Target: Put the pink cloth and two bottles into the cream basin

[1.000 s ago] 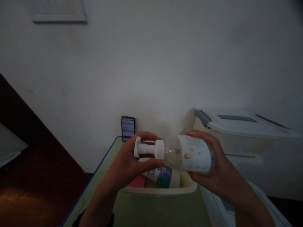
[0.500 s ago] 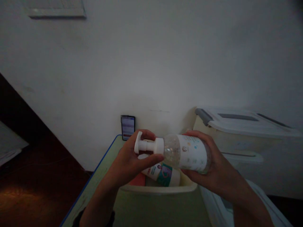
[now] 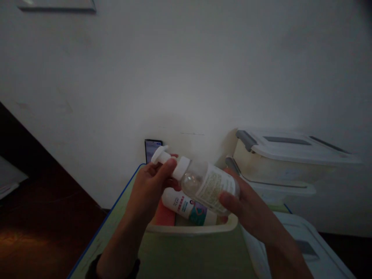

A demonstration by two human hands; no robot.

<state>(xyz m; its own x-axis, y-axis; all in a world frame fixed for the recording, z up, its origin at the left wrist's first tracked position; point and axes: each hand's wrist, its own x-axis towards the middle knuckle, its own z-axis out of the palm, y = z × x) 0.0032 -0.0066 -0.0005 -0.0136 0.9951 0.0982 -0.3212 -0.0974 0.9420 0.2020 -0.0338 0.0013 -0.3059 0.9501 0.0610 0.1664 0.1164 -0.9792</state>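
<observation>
Both hands hold a clear pump bottle [image 3: 203, 184] with a white label, tilted with its white pump head up to the left. My left hand [image 3: 151, 188] is closed around the bottle's neck and pump. My right hand [image 3: 242, 205] grips the bottle's body from below. Under the bottle stands a cream tub [image 3: 192, 229] on a green table [image 3: 116, 224]. Inside the tub lie a second bottle [image 3: 188, 205] with a teal and pink label and something orange [image 3: 164, 215].
A phone [image 3: 150, 149] with a lit screen leans against the white wall behind the table. To the right are stacked white lidded storage bins [image 3: 279, 159], and another white lid [image 3: 305, 248] lies lower right. Dark wooden floor lies to the left.
The bottle has been turned and tilted, pump end raised to the left, so the printed back of its label faces me. My view shifted slightly down and right.
</observation>
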